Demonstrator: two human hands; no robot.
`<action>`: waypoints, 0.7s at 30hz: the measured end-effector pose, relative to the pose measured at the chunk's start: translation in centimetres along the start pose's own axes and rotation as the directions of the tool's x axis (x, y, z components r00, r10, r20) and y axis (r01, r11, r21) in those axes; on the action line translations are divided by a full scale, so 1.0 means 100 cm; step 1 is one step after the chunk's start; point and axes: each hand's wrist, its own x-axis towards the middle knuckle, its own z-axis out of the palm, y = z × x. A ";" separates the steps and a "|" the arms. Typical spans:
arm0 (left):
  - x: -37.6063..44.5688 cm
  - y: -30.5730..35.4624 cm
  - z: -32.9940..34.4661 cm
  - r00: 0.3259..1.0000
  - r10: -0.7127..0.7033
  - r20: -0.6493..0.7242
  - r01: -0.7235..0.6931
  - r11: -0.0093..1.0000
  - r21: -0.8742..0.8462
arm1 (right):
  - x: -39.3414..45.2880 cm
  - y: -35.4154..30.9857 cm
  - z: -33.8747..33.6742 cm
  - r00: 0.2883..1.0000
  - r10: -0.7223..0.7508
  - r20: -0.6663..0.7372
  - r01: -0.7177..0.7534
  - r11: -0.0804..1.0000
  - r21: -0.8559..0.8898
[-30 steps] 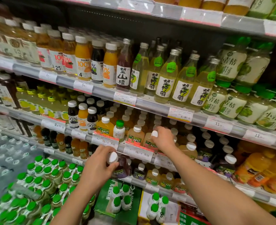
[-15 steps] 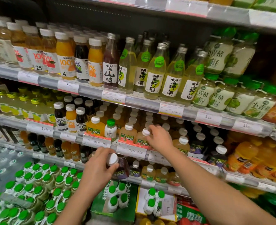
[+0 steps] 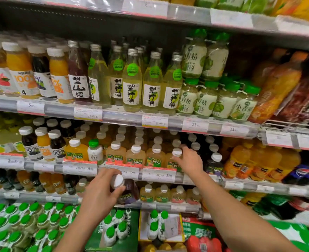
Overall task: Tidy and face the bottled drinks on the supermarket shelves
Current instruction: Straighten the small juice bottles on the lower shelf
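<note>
Your right hand (image 3: pixel 188 160) slid right along middle shelf (image 3: pixel 195 176) front edge since a sec ago, off peach NFC bottle and onto yellow NFC bottle (image 3: pixel 174 161), fingers curled round its white cap. Looks like you're working down row, facing each one. Left hand (image 3: pixel 99 195) hasn't budged, fingers wrapped round dark purple bottle (image 3: pixel 128 191), held off shelf, below that edge. Guessing it belongs with dark NFC bottles (image 3: pixel 214 166) further right.

Glossy, seemingly glass lemon bottles (image 3: pixel 131 82) with metal caps, paper labels.
</note>
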 end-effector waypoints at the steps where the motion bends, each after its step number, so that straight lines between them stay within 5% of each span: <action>1: 0.000 0.003 0.001 1.000 0.003 0.001 -0.003 1.000 0.003 | 0.002 -0.002 -0.001 1.000 0.004 0.005 -0.004 1.000 -0.005; 10: -0.009 0.010 -0.001 1.000 -0.020 -0.013 0.020 0.999 0.029 | 0.007 -0.001 -0.008 0.999 -0.045 0.031 0.047 0.996 -0.072; 15: -0.014 0.011 -0.005 0.999 -0.028 -0.024 0.029 0.999 0.036 | 0.010 -0.034 -0.014 0.977 -0.212 -0.035 0.206 0.971 -0.117; 21: -0.020 0.010 -0.009 0.999 -0.027 -0.030 0.029 0.999 0.040 | 0.021 -0.078 -0.013 0.960 -0.190 0.205 0.205 0.977 -0.052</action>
